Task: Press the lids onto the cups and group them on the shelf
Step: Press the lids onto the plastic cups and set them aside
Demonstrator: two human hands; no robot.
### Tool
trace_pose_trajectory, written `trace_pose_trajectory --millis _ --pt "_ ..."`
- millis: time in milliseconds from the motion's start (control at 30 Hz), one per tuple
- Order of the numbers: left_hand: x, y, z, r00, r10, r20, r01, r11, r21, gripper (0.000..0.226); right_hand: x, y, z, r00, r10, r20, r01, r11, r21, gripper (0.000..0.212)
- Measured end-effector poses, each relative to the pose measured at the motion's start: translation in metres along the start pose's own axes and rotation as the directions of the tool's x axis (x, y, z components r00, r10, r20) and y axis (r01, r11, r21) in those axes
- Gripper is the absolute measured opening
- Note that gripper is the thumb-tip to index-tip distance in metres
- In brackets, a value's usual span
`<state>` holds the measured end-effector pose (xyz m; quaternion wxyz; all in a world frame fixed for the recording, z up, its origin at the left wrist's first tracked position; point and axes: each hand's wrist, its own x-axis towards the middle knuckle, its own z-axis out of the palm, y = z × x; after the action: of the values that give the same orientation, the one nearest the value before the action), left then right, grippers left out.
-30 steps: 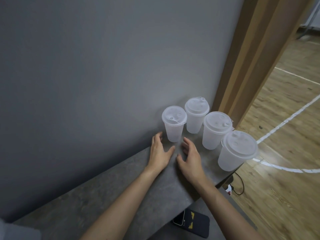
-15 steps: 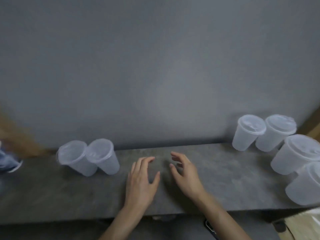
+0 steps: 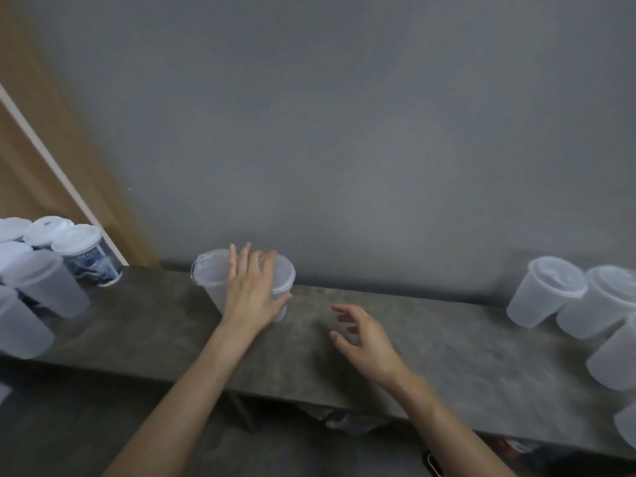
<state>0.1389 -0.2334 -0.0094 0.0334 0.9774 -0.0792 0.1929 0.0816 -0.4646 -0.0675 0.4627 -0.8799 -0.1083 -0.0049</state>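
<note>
Mid-shelf [image 3: 447,346], left hand [image 3: 253,297] is covering 2 cups [image 3: 210,280]; right hand [image 3: 366,337] is idling.
Both cups are standing at the shelf's back edge, touching, long axes upright, directly under the left hand's straight, spread fingers; no curl or grip is showing. Right hand is hovering further toward the shelf's right end, fingers loosely curled, holding nothing, so left is sitting nearer. Lidded group [image 3: 550,287] is waiting at the shelf's right end. Printed cup [image 3: 93,261] at the shelf's left end is showing dark blue artwork, writing unreadable.
</note>
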Motion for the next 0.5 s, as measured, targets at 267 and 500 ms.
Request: trace_pose_trajectory --millis 267,500 --pt "-0.025 0.070 -0.013 0.969 0.244 0.032 -0.216 0.904 -0.370 0.098 -0.002 0.008 0.004 0.993 0.068 -0.094 -0.050 0.982 0.184 0.089" --pt "0.004 0.012 -0.032 0.988 -0.086 -0.125 0.032 0.924 -0.381 0.086 -0.007 0.018 -0.010 0.971 0.179 -0.158 -0.136 0.958 0.253 0.078"
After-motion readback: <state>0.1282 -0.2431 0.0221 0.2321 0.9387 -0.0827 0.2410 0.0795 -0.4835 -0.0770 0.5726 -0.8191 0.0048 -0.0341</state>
